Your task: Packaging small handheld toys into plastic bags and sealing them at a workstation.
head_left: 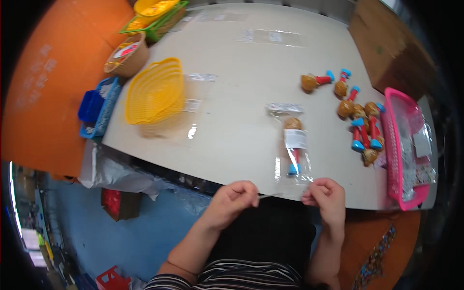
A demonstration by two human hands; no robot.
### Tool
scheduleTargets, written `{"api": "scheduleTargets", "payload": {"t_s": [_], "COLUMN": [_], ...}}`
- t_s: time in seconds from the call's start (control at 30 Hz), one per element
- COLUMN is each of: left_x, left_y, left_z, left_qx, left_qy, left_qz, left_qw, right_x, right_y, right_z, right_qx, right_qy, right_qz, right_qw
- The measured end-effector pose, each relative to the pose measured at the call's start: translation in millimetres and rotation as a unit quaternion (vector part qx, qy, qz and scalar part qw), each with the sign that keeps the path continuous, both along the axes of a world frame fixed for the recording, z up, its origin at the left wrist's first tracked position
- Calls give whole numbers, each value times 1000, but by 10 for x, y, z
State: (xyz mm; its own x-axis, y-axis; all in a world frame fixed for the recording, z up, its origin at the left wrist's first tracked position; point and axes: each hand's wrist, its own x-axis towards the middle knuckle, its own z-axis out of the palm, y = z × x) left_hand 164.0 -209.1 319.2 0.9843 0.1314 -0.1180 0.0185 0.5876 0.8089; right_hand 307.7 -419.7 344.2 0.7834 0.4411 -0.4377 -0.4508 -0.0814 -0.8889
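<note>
My left hand is closed in a pinch at the table's front edge, with a thin pale strip running from its fingertips toward the bag. The fingers of my right hand pinch the lower right corner of a clear plastic bag. Inside the bag lies a toy with a round brown head, a red middle and a blue end; a white label covers part of it. The bag rests on the table, its printed header pointing away from me.
Several loose toys of the same kind lie at right, beside a pink basket of packaging and a cardboard box. Left are a yellow basket, flat clear bags, a tan basket and a blue tray.
</note>
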Motion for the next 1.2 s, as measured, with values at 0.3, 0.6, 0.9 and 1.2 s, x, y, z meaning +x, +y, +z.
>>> {"api": "scheduleTargets", "payload": {"t_s": [0.3,0.6,0.9,1.2], "left_x": [177,594,537,611], "left_y": [2324,2560,103,-66], "left_z": [537,512,399,-20], "left_qx": [272,761,682,664], "left_qy": [66,193,-233,-321], "left_qz": [503,421,25,77], "left_qw": [818,453,693,671], "right_x": [79,21,0,216], "right_y": [-159,-244,-315,-135], "right_z": [-58,-134,22,-16], "right_qx": [-2,-2,-93,-136], "right_qy": [-4,-4,-283,-682], "right_qz": [86,32,73,202], "right_qw": [996,999,952,690]}}
